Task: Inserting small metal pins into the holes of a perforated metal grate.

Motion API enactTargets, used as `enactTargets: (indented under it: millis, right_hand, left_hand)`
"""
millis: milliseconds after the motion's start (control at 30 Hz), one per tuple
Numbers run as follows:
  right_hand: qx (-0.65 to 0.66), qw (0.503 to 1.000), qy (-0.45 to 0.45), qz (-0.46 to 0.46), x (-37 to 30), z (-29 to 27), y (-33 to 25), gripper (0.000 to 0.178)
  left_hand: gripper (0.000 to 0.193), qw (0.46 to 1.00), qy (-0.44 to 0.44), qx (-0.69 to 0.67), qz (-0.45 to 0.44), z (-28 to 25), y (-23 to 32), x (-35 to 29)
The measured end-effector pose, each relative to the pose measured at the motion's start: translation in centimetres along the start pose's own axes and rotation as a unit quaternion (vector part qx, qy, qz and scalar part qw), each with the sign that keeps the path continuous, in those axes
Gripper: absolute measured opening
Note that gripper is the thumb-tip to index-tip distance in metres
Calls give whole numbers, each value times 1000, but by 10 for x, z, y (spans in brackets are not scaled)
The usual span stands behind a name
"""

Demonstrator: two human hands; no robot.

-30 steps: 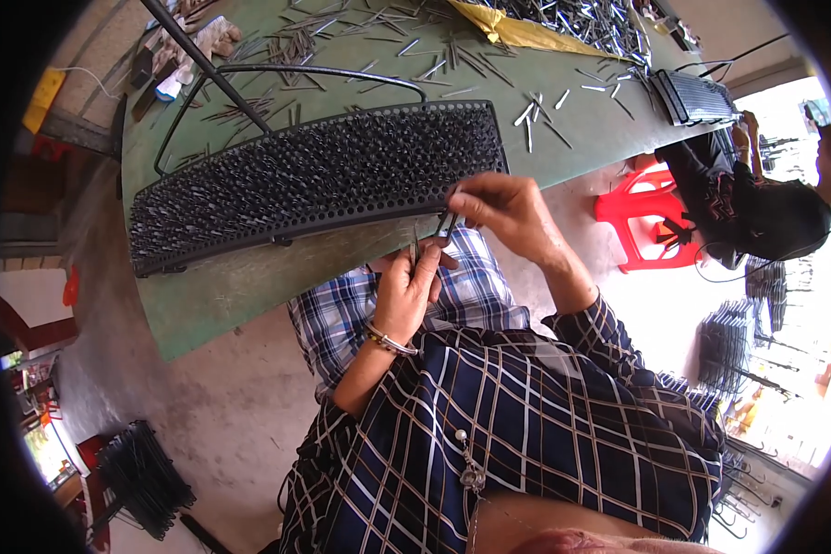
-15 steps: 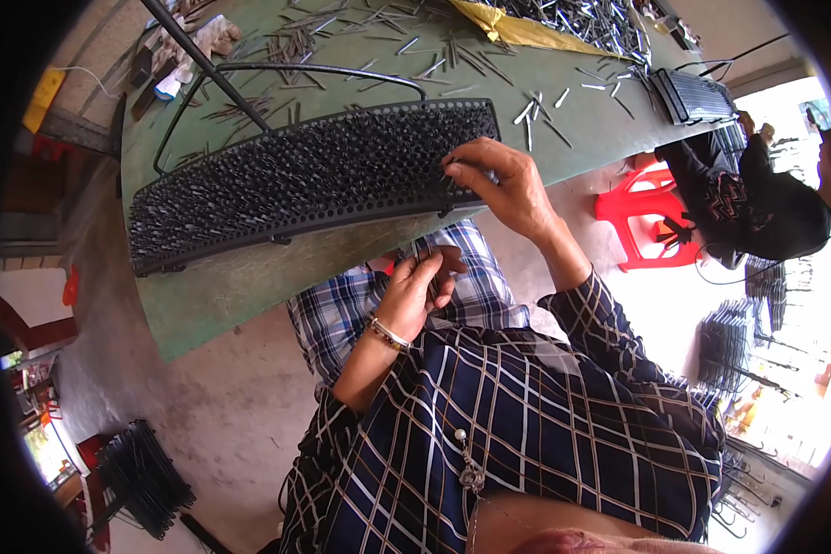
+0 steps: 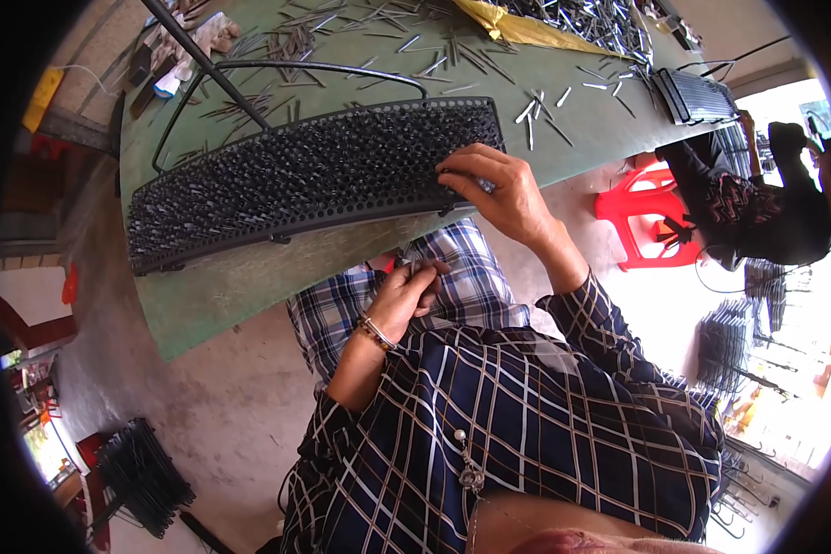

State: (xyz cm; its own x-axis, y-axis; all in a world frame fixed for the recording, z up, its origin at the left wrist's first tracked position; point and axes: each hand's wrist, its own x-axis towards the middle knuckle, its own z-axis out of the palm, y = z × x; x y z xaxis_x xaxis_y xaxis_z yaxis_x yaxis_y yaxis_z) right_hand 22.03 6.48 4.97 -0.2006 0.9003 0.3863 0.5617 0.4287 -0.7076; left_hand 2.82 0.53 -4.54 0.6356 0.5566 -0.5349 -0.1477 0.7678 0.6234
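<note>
A long, curved black rack [image 3: 314, 162] lies tilted on the table's near edge, its perforated face densely filled with small dark strips standing in the holes. A row of holes shows along its lower rim. At the rack's right end, my right hand [image 3: 512, 189] is closed in a pinch, thumb and fingertips against its face. Whatever the fingertips hold is too small to make out. Below the rack, over my lap, my left hand [image 3: 402, 300] is curled closed around thin metal strips, mostly hidden by the fingers.
Loose metal strips [image 3: 540, 115] lie scattered on the green table [image 3: 203, 314], with a larger pile on yellow sheeting [image 3: 526, 35]. Black metal bars rise behind the rack. To the right are a red stool [image 3: 632, 217] and another person [image 3: 757, 208] in dark clothes beside a second rack [image 3: 692, 97].
My left hand has moved slightly down and left, its fingers closing so the strips show less. My right hand has shifted slightly left along the rack. The other person has moved a little.
</note>
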Motion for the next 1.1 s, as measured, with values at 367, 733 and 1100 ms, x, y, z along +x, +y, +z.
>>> enactTargets:
  millis: [367, 733, 1100]
  right_hand:
    - [-113, 993, 22, -32, -5, 7, -3, 17]
    - [-64, 997, 21, -28, -8, 8, -2, 20]
    - [-91, 992, 47, -68, -10, 13, -7, 19]
  left_hand:
    - [25, 998, -44, -41, 17, 11, 7, -8]
    - [28, 985, -111, -129, 0, 20, 24, -19]
    - [26, 985, -114, -118, 52, 20, 24, -19]
